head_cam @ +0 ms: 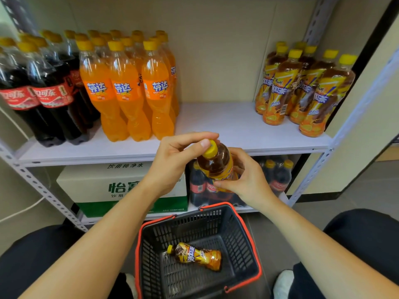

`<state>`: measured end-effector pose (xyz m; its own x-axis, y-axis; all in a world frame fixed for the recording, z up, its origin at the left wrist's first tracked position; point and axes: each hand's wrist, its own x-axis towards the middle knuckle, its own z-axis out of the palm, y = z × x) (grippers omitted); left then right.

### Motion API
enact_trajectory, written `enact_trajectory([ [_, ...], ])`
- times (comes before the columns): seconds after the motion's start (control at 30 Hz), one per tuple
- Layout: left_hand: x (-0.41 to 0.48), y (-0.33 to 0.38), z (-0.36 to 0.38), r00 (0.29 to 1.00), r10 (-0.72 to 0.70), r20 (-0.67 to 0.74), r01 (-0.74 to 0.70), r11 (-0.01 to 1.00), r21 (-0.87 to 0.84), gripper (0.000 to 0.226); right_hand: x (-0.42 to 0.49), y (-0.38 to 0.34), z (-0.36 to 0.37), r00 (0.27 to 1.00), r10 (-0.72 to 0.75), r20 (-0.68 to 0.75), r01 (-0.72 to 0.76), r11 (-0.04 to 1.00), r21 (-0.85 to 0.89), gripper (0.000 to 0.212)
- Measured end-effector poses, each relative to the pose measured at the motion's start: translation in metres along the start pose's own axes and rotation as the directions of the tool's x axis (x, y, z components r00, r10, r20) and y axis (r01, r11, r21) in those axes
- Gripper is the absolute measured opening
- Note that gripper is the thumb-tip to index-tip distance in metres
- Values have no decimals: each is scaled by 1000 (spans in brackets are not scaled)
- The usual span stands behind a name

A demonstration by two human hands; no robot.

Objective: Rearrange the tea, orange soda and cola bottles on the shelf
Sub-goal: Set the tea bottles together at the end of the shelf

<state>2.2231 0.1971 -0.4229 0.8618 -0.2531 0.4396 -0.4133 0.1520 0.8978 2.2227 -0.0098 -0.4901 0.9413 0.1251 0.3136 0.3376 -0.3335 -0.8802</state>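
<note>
The orange soda bottles [127, 93] carry orange labels reading 芬达 in blue and white, and stand in rows at the left of the white shelf [216, 126]. Just beside them, at the far left, the cola bottles [49, 93] show red labels with white script, partly readable as 口可乐. Well apart, at the right end, the shelved tea bottles [302, 89] bear yellow labels with 冰红茶 and lemon pictures; one shows a barcode. All three groups have yellow caps.

In front of the shelf edge, a tea bottle [217, 162] is held tilted, its cap toward the left. The left hand [172, 162] pinches the yellow cap [210, 148] between thumb and fingers, and the right hand [248, 178] curls round the labelled lower body.

Below, a black basket [244, 234] with a red rim holds one second tea bottle [196, 254] lying on its side, 冰红茶 facing up. On the lower shelf a white and green carton [90, 182] reads 饮用纯净水 and 怡, next to a wrapped cola pack [278, 175]
</note>
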Motion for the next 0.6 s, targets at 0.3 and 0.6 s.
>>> enact_trajectory([
  [0.3,1,-7,-10,999,33,-16,-35,990,-138,33,0,-7,2,997,54,47,-59,991,124,70],
  [0.6,-9,-23,-6,977,-208,53,205,977,51,35,12,-28,-10,959,284,-18,-209,746,632,49],
])
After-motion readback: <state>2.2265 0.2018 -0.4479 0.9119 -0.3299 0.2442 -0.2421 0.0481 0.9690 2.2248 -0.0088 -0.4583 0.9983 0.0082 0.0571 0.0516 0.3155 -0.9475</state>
